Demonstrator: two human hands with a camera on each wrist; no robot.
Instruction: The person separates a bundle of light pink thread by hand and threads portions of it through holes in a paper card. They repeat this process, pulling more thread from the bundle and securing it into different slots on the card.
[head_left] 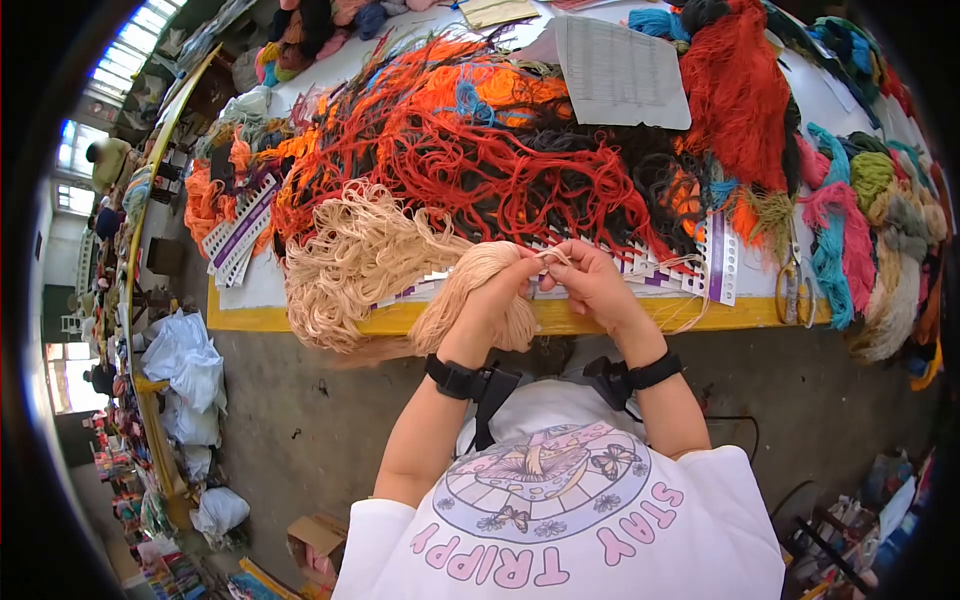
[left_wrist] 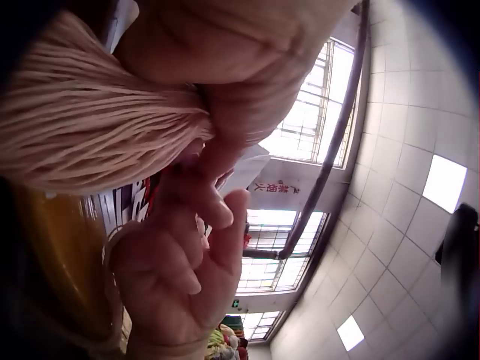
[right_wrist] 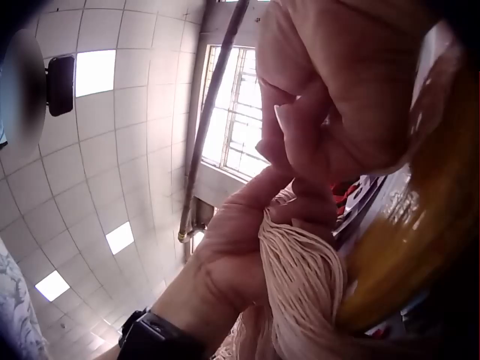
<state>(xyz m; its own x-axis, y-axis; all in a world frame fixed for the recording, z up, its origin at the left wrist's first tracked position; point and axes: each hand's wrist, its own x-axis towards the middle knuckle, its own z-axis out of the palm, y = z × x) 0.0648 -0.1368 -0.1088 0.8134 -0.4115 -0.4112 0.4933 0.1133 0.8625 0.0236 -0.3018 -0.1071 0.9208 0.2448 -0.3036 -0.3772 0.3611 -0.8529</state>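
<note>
A thick bundle of beige yarn (head_left: 478, 290) hangs over the table's front edge, and the left hand (head_left: 503, 290) grips it near its gathered top. The right hand (head_left: 598, 288) meets the left fingertips and pinches thin beige strands at that top. In the left wrist view, the yarn (left_wrist: 90, 112) fans out from under the left hand (left_wrist: 225, 67), with the right hand (left_wrist: 169, 277) just below. The right wrist view has the right hand (right_wrist: 345, 82) above the left hand (right_wrist: 240, 247), yarn (right_wrist: 300, 277) hanging from the left. A looser beige heap (head_left: 350, 260) lies to the left.
Tangled red and orange yarn (head_left: 450, 170) covers the table behind the hands, over punched white and purple cards (head_left: 720, 260). A paper sheet (head_left: 622, 75) lies on top. Scissors (head_left: 792, 285) are at the right front edge, near colored skeins (head_left: 850, 220). White bags (head_left: 185, 365) stand left.
</note>
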